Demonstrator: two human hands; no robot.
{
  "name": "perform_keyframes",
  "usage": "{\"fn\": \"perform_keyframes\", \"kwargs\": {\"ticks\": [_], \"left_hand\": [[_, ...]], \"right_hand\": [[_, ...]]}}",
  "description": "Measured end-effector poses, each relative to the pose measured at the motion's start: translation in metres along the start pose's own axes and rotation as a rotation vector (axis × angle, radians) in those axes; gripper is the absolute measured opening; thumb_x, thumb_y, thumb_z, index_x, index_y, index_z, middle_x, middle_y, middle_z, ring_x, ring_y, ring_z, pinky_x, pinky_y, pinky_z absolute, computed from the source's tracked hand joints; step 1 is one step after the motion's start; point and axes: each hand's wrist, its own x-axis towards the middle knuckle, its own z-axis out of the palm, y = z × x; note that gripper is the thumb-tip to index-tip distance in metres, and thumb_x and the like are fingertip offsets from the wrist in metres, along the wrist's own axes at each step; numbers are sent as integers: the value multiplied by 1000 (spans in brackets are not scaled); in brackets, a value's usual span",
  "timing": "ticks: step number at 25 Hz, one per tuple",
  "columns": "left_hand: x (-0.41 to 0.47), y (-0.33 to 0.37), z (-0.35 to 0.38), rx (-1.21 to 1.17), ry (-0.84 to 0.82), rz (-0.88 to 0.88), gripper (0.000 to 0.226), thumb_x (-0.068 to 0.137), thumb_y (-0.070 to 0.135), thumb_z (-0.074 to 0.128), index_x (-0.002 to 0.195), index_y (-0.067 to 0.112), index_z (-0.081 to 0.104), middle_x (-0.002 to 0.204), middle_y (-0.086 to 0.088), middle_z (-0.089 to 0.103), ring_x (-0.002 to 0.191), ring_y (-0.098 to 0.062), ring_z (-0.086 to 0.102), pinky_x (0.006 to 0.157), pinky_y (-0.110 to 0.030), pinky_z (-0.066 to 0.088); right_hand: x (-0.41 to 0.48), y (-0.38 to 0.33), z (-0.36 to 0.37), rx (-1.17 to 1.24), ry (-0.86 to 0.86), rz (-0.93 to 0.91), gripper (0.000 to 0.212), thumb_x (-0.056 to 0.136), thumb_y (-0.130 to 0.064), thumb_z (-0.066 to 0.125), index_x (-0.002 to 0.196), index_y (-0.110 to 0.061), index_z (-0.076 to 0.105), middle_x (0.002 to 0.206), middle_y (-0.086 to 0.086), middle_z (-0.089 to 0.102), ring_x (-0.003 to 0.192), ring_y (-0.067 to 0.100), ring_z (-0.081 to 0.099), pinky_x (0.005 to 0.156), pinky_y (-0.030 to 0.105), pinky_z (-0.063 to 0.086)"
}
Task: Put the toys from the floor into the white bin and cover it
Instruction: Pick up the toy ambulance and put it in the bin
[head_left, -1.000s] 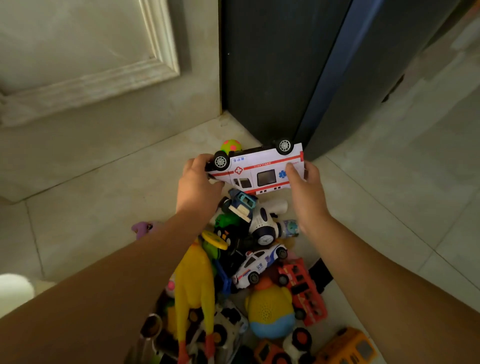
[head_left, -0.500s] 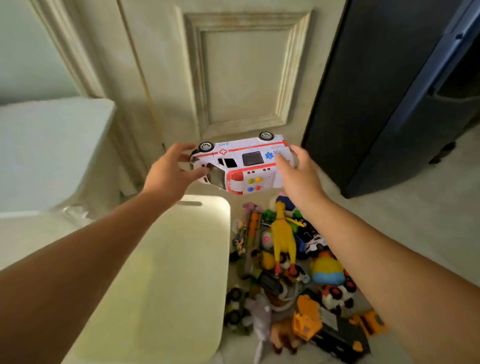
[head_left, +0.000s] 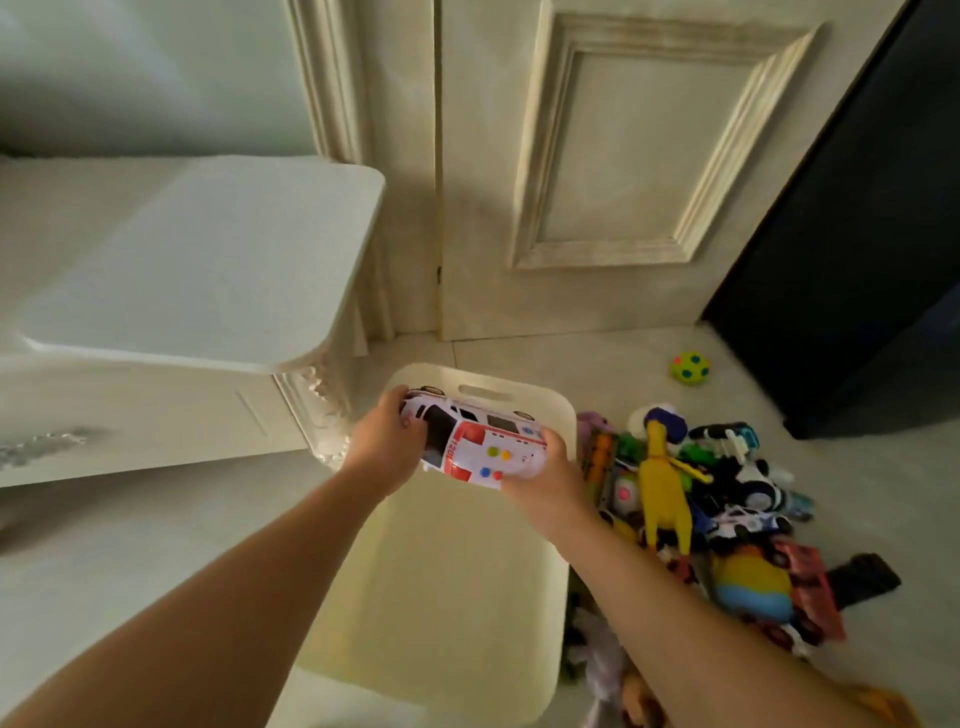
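Observation:
I hold a white and red toy ambulance (head_left: 480, 447) by its two ends over the open white bin (head_left: 447, 582). My left hand (head_left: 384, 452) grips its front end and my right hand (head_left: 545, 480) grips its rear end. The ambulance is tilted, its roof with coloured buttons facing me, at the far end of the bin's opening. The bin's inside looks bare where it shows. To the right of the bin a heap of toys (head_left: 727, 519) lies on the floor, with a yellow rubber chicken (head_left: 662, 488) on top. No lid is in view.
A white cabinet (head_left: 197, 270) stands at the left, close to the bin. A cream panelled door (head_left: 623, 156) is behind, and a dark cabinet (head_left: 857, 260) at the right. A green spotted ball (head_left: 690, 368) lies alone on the tiled floor near the door.
Both hands have carried the ambulance from above the toy heap leftwards and down, to just over the bin. The view has swung left with it.

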Motion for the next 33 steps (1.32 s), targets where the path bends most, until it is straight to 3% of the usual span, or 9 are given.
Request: {"fn": "perform_keyframes", "kwargs": {"ticks": [3,6,12,18,22,24,26,30,33], "left_hand": [[19,-25,31,107,-38,-53,47,82,8,49,127,20,51,114,-4,63,100,-27,61,79,-31,49],[40,-55,61,19,-111,-219,48,84,3,46,128,18,52,111,-5,66,95,-26,61,79,-32,49],[62,-89,105,-129,-78,-277,42,82,-5,47,115,16,61,106,-3,68,94,-21,61,80,-28,45],[62,-83,117,-344,-71,-217,51,83,-8,42,111,28,63,105,9,69,99,-12,64,85,-23,45],[47,-81,118,-251,-110,-244,58,86,-6,43,135,25,52,134,3,57,114,-16,56,86,-19,44],[28,-80,118,-130,-165,-235,60,88,-4,43,141,22,44,145,2,44,127,-19,47,95,-20,40],[4,-78,115,-14,-244,-191,58,90,1,47,144,20,39,152,1,35,137,-18,38,105,-24,31],[-40,-76,103,284,-508,-128,51,94,14,50,143,22,41,157,2,27,142,-14,31,112,-23,23],[-71,-68,85,547,-674,-65,50,93,26,53,142,25,42,154,2,32,141,-19,33,116,-31,27]], "right_hand": [[33,6,14,-133,-28,127,86,82,-30,66,150,-34,14,139,10,36,115,27,52,82,28,49],[52,18,34,-248,-24,229,87,81,-36,68,150,-32,15,140,12,33,119,28,48,82,29,45],[81,39,56,-146,-23,318,83,83,-30,69,149,-31,19,133,12,35,114,30,51,94,37,51],[83,36,54,-65,-22,221,87,87,-18,62,153,-26,6,142,10,25,93,17,42,61,18,39],[73,41,48,-163,-62,184,88,87,-14,60,154,-26,4,138,10,28,88,15,40,49,15,32],[66,41,44,-237,-80,160,83,90,-13,56,154,-24,4,146,10,23,101,18,43,47,9,26],[54,40,41,-302,-102,129,77,92,-11,52,154,-23,7,154,8,15,126,21,40,62,4,32],[12,30,32,-586,-168,-73,57,92,-6,48,146,-16,33,148,11,33,135,29,37,101,32,40],[-28,24,24,-972,15,-396,46,86,-6,51,131,-17,50,153,19,28,146,42,9,120,52,11]]}}
